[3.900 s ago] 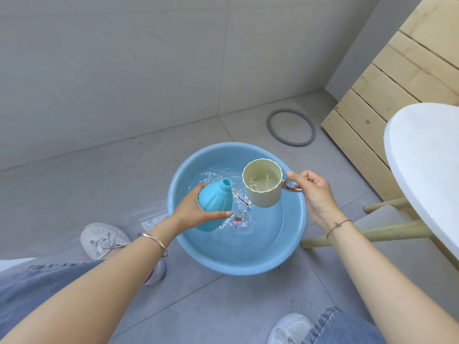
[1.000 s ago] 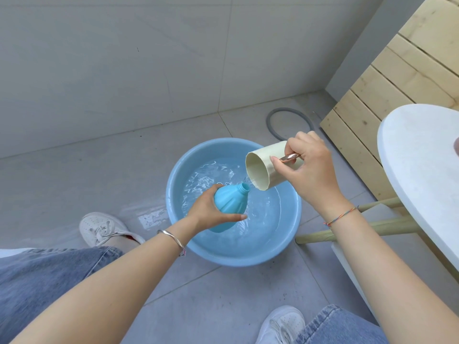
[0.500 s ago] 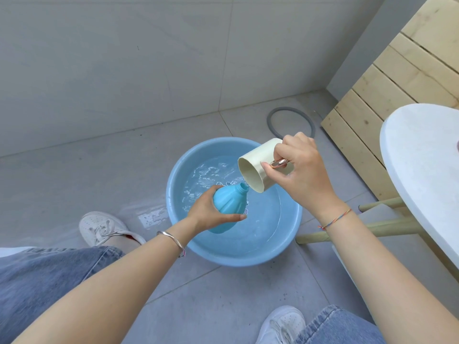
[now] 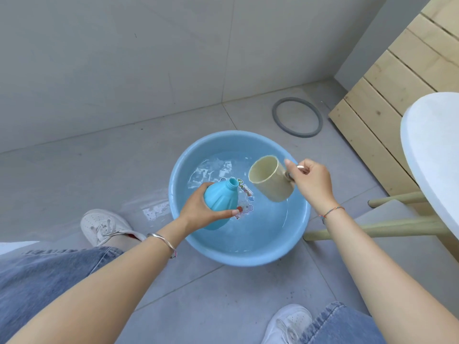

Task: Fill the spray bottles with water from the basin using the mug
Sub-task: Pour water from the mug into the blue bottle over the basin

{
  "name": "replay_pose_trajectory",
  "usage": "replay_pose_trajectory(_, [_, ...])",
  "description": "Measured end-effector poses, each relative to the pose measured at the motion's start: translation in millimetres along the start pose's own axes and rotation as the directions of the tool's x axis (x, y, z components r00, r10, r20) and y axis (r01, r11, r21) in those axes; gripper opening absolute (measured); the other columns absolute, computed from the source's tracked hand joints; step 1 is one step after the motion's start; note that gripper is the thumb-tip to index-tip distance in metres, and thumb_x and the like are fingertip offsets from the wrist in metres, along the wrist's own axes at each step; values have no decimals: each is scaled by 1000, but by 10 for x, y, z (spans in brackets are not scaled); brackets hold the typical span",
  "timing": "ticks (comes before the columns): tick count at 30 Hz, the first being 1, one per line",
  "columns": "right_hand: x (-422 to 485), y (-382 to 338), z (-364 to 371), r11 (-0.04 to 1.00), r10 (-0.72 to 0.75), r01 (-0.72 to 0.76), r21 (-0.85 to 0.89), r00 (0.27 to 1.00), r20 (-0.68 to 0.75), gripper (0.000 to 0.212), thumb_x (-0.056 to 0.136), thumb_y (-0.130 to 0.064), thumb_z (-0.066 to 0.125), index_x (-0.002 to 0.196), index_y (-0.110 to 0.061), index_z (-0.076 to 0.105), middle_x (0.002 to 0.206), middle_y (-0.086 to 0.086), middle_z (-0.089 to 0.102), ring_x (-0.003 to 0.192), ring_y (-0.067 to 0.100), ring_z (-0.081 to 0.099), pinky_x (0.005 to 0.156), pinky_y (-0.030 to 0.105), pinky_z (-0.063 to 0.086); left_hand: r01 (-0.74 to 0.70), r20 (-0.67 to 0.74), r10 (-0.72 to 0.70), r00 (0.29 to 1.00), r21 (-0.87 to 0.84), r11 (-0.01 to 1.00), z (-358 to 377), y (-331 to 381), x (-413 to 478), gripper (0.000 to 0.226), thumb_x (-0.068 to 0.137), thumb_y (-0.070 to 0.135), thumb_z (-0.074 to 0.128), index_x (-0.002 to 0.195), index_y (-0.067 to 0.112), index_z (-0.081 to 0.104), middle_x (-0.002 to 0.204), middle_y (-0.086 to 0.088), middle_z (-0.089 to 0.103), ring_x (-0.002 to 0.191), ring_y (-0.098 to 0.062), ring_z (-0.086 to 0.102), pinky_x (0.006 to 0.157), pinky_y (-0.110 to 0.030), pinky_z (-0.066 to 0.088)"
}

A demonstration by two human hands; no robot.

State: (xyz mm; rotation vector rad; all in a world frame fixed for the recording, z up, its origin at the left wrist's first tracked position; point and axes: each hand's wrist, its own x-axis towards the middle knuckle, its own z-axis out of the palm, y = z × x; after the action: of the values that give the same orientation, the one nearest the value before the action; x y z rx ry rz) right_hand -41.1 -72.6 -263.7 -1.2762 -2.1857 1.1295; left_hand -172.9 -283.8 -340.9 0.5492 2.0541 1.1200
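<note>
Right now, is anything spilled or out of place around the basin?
Yes: a wet patch glistens on the floor just left of the basin, likely spilled water. The bottle and mug are both held over the basin.

One head-worn camera looks steeply down and forward, close over both forearms, at the basin (image 4: 301,224) on the floor (image 4: 99,175).

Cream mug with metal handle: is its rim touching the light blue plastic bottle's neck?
No, water in the round blue basin shows between the cream mug and the light blue plastic bottle.
</note>
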Motion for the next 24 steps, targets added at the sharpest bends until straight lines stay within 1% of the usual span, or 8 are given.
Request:
replay_pose_trajectory(2, [7,287,144,990,54,-42,-136,995,86,47,87,-36,62,60,-3,44,58,14,53,58,24,42,55,28,36,5,-15,-5,1000,-7,1000,-42,-45,11,81,56,46,92,122,32,48,111,13,60,99,-7,61,81,-23,48])
replay_pose_trajectory(3, [1,406,211,977,57,-31,-213,991,117,45,88,-35,61,61,-3,46,59,14,54,62,28,44,58,32,36,12,-20,-12,1000,-4,1000,-59,-69,21,82,55,47,92,123,32,49,112,12,61,100,-7,61,82,-24,49])
replay_pose_trajectory(5, [-38,581,338,949,47,8,-314,985,169,43,89,-32,61,58,-12,40,56,4,46,65,28,42,58,33,29,26,-29,-25,999,7,1000,-90,-113,33,83,55,48,92,124,33,49,112,13,61,100,-8,61,83,-25,49])
replay_pose_trajectory(8, [-118,744,466,903,10,88,-421,974,225,47,90,-32,61,55,-18,33,61,4,45,67,27,42,58,33,22,24,-39,-23,999,21,999,-109,-147,49,84,55,48,92,126,32,49,113,12,61,102,-10,61,86,-26,49])
replay_pose_trajectory(12, [-171,832,537,853,-15,158,-498,960,279,47,91,-34,59,56,-15,35,63,7,45,68,27,40,61,34,21,22,-28,-22,999,17,1000,-100,-152,66,83,56,47,92,126,32,48,113,11,61,101,-11,61,84,-26,49])
replay_pose_trajectory(18, [-247,850,619,815,-2,206,-541,936,353,51,93,-35,56,52,-19,29,53,-3,35,69,28,38,65,32,19,21,-27,-21,999,3,1000,-89,-164,66,84,56,46,92,126,32,48,113,12,61,100,-8,61,81,-23,48])
replay_pose_trajectory(22, [-313,869,636,868,-4,164,-469,946,325,52,92,-30,59,51,-19,29,52,-3,34,66,27,36,62,32,21,16,-30,-15,999,6,1000,-103,-149,66,78,56,46,92,121,33,49,110,14,61,97,-5,61,75,-19,46])
replay_pose_trajectory(24, [-324,882,609,920,19,86,-383,964,264,50,89,-26,62,52,-17,29,50,-2,31,61,24,33,56,32,21,18,-30,-18,999,0,1000,-101,-157,68,80,55,47,92,121,33,49,110,14,62,98,-6,61,76,-20,46])
